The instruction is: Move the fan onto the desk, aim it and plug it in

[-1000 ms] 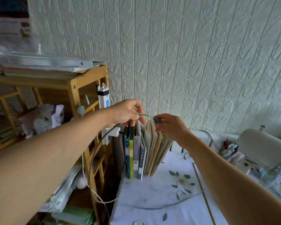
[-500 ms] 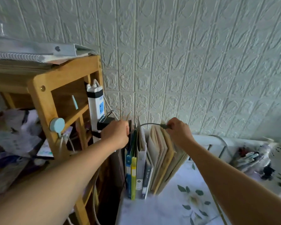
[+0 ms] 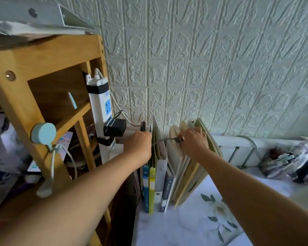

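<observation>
A thin grey cable (image 3: 161, 140) runs between my two hands above a row of upright books (image 3: 161, 178). My left hand (image 3: 139, 147) is closed around its left end, just right of the white power strip (image 3: 100, 103) fixed upright on the wooden shelf unit (image 3: 21, 96); what sits inside the fist is hidden. My right hand (image 3: 193, 142) pinches the cable's dark connector end (image 3: 178, 139) over the book tops. A black adapter (image 3: 114, 127) is plugged into the strip just left of my left hand. The fan is out of view.
The books stand at the back left of the floral desk cover (image 3: 190, 226), against the textured wall (image 3: 212, 68). A white rail (image 3: 238, 140) runs along the desk's back. Pens and blurred clutter (image 3: 277, 162) lie at the right. A round blue hook (image 3: 44, 133) holds a white cord.
My head has moved closer and to the left, so the fan has left the view. My left hand dropped beside the power strip; my right hand still holds the connector end.
</observation>
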{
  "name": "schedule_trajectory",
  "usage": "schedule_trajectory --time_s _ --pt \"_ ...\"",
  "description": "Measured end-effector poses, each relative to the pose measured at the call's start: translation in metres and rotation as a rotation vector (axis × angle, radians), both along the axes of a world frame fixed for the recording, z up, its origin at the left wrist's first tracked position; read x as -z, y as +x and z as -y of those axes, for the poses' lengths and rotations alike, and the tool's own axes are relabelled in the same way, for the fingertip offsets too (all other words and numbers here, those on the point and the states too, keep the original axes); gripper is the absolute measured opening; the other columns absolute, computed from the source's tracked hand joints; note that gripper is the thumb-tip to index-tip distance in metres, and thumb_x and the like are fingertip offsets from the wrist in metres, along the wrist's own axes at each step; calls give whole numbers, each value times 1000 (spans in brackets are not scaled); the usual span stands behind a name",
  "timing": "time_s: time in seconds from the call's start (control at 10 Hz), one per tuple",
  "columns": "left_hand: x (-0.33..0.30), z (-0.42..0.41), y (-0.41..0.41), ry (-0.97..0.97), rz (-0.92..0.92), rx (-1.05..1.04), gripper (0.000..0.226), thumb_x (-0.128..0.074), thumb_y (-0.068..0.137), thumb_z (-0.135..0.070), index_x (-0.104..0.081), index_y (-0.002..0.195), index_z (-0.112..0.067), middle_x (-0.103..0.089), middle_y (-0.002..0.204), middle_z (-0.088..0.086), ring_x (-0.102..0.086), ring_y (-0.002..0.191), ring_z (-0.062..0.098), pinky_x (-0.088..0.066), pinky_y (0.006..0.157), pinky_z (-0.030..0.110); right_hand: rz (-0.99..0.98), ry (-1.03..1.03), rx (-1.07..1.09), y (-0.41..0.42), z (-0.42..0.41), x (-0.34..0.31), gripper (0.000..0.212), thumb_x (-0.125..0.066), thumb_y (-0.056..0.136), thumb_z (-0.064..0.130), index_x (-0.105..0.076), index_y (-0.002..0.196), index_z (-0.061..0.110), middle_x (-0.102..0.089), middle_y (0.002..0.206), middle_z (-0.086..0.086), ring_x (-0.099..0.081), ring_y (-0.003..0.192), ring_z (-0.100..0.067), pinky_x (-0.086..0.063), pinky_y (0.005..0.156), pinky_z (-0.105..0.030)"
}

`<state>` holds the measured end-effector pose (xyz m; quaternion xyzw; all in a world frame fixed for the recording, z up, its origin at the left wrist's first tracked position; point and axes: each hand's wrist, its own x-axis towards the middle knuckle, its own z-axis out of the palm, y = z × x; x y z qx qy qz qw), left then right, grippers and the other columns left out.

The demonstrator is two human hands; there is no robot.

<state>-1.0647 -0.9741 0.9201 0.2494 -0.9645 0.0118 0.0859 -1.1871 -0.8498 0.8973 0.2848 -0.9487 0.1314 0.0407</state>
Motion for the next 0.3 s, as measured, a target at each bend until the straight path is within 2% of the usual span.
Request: schedule_trajectory --time_s 0.1,0.2,0.3 --pt "-9 -3 3 59 -22 15 34 -53 81 7 -61 109 -10 -63 110 12 -61 102 31 -46 70 36 91 -36 -8 6 -8 -13 61 -44 82 -1 -47 137 25 -44 143 -8 -26 133 -32 -28 107 -41" --pt "-12 -8 8 94 -31 46 33 -57 81 2 -60 111 -10 -62 111 12 -61 103 31 -43 67 34 68 -129 2 14 -20 -24 68 -44 77 -6 -42 139 23 -44 139 -10 -28 129 -31 -32 103 -40" --pt "-16 -13 16 125 -30 48 30 -58 80 -3 -57 108 -14 -62 111 10 -60 102 29 -40 65 33 65 -128 -23 19 -32 -28 64 -53 77 5 -41 138 21 -44 139 -11 -30 129 -31 -31 104 -38"
